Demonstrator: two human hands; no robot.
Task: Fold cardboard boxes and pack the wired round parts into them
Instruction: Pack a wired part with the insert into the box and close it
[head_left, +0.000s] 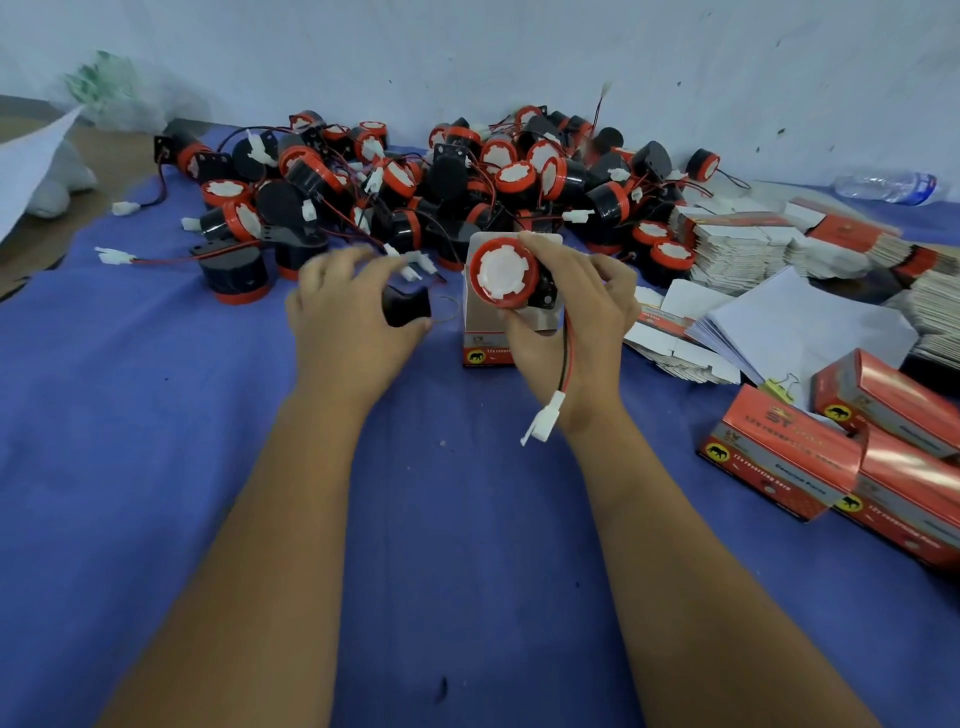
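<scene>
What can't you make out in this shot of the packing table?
Head view, the only one:
- Open box: inside hidden by the right hand and the round part it holds.
- Black part in the left hand: mostly covered by fingers.
- Packed boxes: small print blurred.
- Bottle: label too blurred.

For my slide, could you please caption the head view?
Right hand holds a red-rimmed black round wired part at an open cardboard box.

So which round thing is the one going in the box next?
Start at the big heap of round parts against the wall, then come toward the person to the upright open box on the blue cloth. The part is right in front of it, held in the right hand. Only this one is lifted, its wire and white plug dangling.
</scene>
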